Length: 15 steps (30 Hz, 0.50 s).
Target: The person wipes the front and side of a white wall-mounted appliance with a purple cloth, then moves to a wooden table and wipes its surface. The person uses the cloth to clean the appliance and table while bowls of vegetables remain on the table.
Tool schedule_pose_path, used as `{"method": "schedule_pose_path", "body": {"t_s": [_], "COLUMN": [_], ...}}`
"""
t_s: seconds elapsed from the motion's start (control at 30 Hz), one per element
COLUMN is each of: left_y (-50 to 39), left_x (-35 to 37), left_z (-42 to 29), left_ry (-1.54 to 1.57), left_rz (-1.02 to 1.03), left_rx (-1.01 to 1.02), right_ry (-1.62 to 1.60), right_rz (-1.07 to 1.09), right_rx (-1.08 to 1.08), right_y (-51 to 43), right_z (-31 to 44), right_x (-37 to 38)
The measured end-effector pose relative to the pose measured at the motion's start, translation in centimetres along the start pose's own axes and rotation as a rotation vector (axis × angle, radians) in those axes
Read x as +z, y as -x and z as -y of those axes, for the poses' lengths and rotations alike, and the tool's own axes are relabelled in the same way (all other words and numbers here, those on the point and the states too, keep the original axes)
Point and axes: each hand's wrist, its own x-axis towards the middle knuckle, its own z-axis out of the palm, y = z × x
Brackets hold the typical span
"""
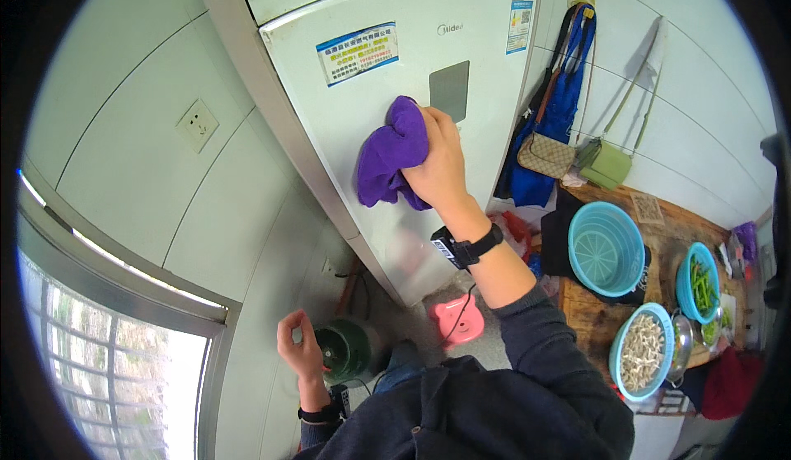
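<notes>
My right hand (437, 158) is closed on a bunched purple cloth (389, 157) and presses it against the white front panel (371, 108) of a tall Midea appliance. Right beside the hand is a dark grey rectangle (450, 91) on that panel. Higher up are a sticker with writing (358, 53) and a blue-and-white label (520, 26). Lower left, my left hand (301, 346) hangs with loosely curled fingers and a gap inside them, holding nothing. It is nearest a dark green bucket (346, 350) on the floor. Both wrists wear black straps with small devices.
A pink bear-shaped stool (458, 319) stands on the floor, a black cord across it. At right, a wooden table (584, 312) bears a blue basin (605, 250), a basin of pale sprouts (642, 352) and a green-vegetable basket (701, 284). Bags (607, 162) hang behind; a window (117, 361) is left.
</notes>
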Motion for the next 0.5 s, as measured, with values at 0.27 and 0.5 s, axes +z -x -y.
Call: {"method": "schedule_pose_path", "body": {"t_s": [0.27,0.5], "left_y": [-4.9,-6.5], "left_x": [0.3,1.0], "left_z": [1.9,3.5], "left_ry": [0.027,0.101], "left_rz": [-0.025,0.013], "left_rx": [0.049,0.085], "right_ry": [0.002,-0.021], "right_rz": [0.226,0.205], "right_rx": [0.094,0.123], "right_y": [8.9,6.2], "right_z": [2.1,3.4], "right_x": [3.7,1.0]}}
